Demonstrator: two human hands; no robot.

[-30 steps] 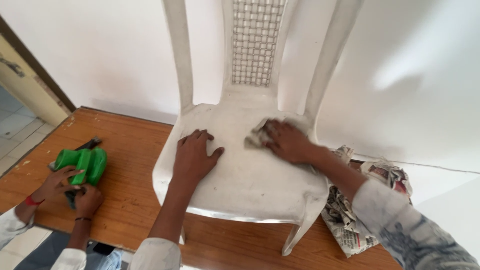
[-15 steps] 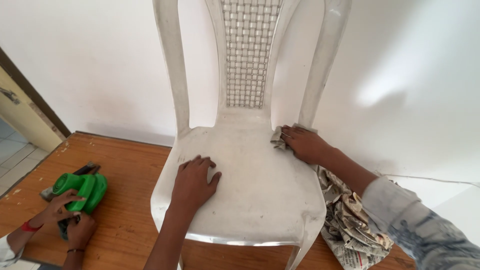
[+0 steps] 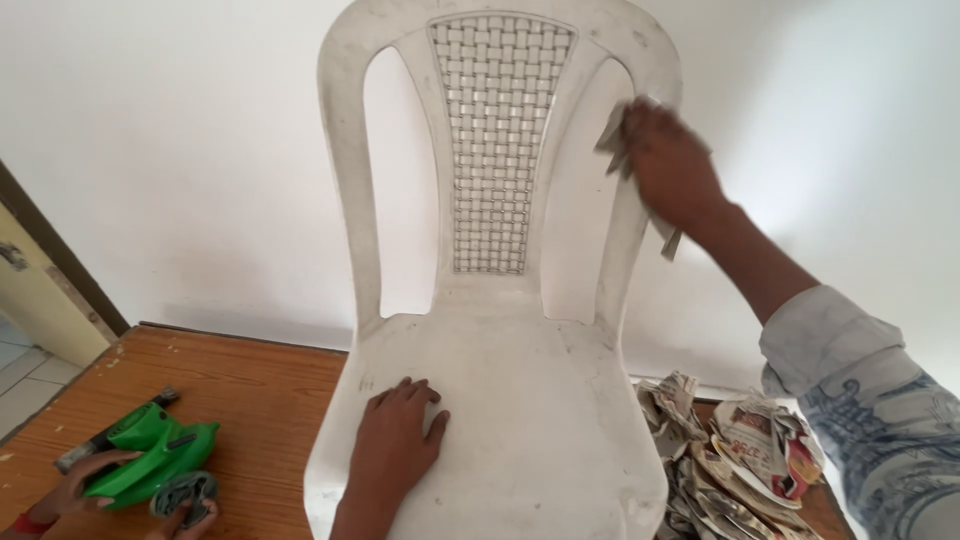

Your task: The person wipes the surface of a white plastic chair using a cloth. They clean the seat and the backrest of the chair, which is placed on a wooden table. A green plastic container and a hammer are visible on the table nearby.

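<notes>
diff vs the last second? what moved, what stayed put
The right hand went from the seat's back right corner up to the chair backrest's right upright, taking the crumpled grey wad with it. The left hand stays flat on the seat's front left. The crumpled newspapers remain on the floor to the right, and another person's hands keep holding the green power tool at lower left.

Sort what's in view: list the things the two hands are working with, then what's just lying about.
In use:
white plastic chair
grey cloth in the right hand
left hand flat on the seat

Lying about:
crumpled newspapers
green power tool, handled by another person's hands
</notes>
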